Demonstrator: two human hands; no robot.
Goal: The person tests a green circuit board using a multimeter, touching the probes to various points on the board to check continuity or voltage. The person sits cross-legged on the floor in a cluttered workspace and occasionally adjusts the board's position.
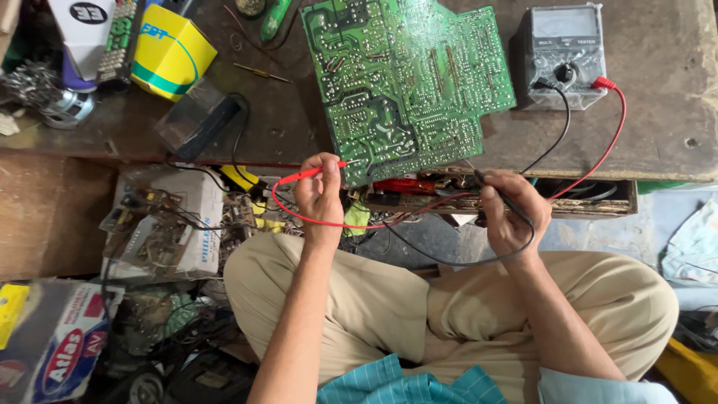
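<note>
1. Left hand: fingers curled tight on a red probe, tip touching the near edge of the circuit board.
2. Right hand: fingers pinched on a black probe, tip aimed at the same board edge; contact too small to tell.
3. Circuit board: large, green, solder side up, dense with silvery traces and joints; tilted on the wooden bench, near edge overhanging toward the knees.
4. Multimeter: grey, clear-faced, rotary dial; just right of the board, on the bench.
5. Red lead and black lead: plugged into the meter, looping below the board edge to the probes, crossing between the hands.
6. Yellow box: well left of the board, beside a remote control.
7. Green-handled tool: just left of the board's far corner.
8. Open drawer: below the board, behind the right hand, wires inside.
</note>
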